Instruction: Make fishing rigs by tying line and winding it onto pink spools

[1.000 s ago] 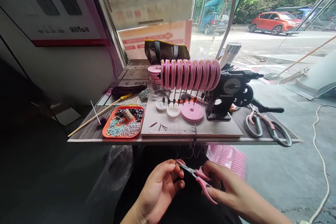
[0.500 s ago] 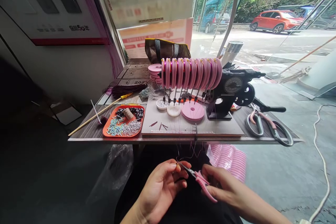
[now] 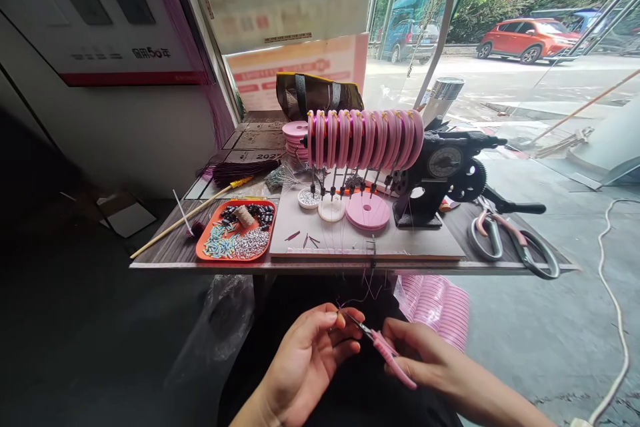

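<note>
My left hand (image 3: 311, 360) is palm up below the table edge, thumb and forefinger pinched on the end of a thin thread (image 3: 339, 305). My right hand (image 3: 425, 352) grips small pink-handled scissors (image 3: 393, 361), their blades pointing up and left to the left fingertips. The blades look closed or nearly so, and their tips lie close to the pinched thread. Several fine threads run up over the table edge toward a black hand-cranked winder (image 3: 425, 180) carrying a row of pink spools (image 3: 363, 140), with small dark clips hanging beneath.
An orange tray (image 3: 200, 250) of beads stands left on the table (image 3: 165, 250). On the pale board (image 3: 300, 213) lie a pink disc (image 3: 367, 212) and small white dishes (image 3: 331, 210). Large scissors (image 3: 520, 247) lie right. Packed pink spools (image 3: 440, 310) are below the table.
The scissors' handles have drawn closer together and shifted slightly right and down. My left hand keeps its pinch, nearly still, its lower fingers shifting slightly.
</note>
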Motion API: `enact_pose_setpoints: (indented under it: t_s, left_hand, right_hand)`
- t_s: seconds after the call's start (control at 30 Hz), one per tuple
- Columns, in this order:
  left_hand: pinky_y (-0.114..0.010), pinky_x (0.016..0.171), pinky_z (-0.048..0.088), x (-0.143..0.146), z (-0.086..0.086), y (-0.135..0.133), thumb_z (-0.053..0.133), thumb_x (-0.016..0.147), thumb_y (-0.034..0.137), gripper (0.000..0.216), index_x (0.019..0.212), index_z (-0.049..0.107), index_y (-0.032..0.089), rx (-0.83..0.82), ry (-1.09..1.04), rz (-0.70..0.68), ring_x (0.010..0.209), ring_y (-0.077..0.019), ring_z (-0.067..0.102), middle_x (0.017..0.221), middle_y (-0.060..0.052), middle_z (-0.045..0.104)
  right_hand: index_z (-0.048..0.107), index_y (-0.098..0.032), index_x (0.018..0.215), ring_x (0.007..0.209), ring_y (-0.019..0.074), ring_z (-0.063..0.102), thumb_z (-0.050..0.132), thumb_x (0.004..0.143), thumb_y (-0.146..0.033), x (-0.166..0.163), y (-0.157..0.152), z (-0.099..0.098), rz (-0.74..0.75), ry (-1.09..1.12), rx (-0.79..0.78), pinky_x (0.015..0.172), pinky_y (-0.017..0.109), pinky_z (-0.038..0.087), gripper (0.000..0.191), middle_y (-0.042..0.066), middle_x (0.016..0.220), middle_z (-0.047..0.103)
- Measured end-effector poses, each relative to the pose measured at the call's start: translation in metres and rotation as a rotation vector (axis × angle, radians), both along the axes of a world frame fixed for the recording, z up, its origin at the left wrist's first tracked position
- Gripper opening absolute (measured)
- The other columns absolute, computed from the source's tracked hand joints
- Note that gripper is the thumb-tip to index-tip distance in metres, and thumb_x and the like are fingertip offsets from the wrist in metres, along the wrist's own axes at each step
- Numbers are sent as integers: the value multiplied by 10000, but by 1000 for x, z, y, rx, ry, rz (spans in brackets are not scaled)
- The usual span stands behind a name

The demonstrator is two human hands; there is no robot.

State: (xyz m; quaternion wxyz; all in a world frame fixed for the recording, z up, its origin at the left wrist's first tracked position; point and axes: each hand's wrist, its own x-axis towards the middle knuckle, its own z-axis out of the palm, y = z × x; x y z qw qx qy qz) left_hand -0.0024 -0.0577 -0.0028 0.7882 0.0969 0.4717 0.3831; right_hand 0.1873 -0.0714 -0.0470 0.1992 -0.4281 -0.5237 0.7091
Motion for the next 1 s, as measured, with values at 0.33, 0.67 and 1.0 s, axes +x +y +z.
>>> enact_pose_setpoints:
  t_s: [0.33, 0.67, 1.0]
  left_hand:
    - [-270, 704, 506, -1, -1, 1, 566, 738, 87, 133, 633, 646, 95, -6, -6, 1, 763, -176, 624, 877, -137, 694]
    - [-274, 699, 508, 1, 0, 1, 571, 736, 85, 135, 626, 648, 94, -13, -9, 8, 748, -175, 625, 860, -139, 694]
    - [-265, 688, 511, 1, 1, 0, 581, 728, 88, 125, 622, 647, 96, -9, 8, 4, 737, -169, 624, 852, -133, 695]
  right_hand:
    - [382, -179, 704, 645, 102, 296, 526, 830, -405, 2, -2, -4, -6, -33, 12, 562, 216, 265, 296, -45, 678, 350]
    - [393, -181, 706, 652, 104, 311, 519, 830, -344, 2, -1, 2, -3, -46, 27, 578, 213, 286, 241, -42, 687, 369]
    - [380, -183, 702, 639, 104, 303, 515, 831, -437, 2, -1, -2, 13, -38, 40, 559, 211, 278, 316, -41, 676, 353]
